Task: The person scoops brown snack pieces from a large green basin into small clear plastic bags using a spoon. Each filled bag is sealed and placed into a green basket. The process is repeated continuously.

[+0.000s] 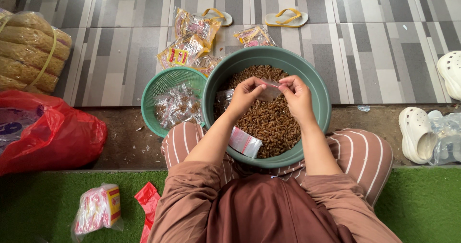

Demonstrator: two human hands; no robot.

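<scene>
A big green basin [317,87] rests on my lap, filled with brown curled snack pieces [271,123]. Above it, my left hand [245,95] and my right hand [297,95] both pinch a small clear plastic bag [270,90] held between them. A stack of empty clear bags with a red strip [245,142] lies inside the basin near its front left. To the left of the basin stands a smaller green basket [158,82] holding several filled clear bags [177,106].
Large sealed snack packs [192,41] lie on the tiled floor behind the basket. A red plastic bag [53,132] and a bundle of yellow crackers [29,50] sit at left. Yellow sandals [285,18] and white clogs [418,135] are around. A packet of bags [98,209] lies on green turf.
</scene>
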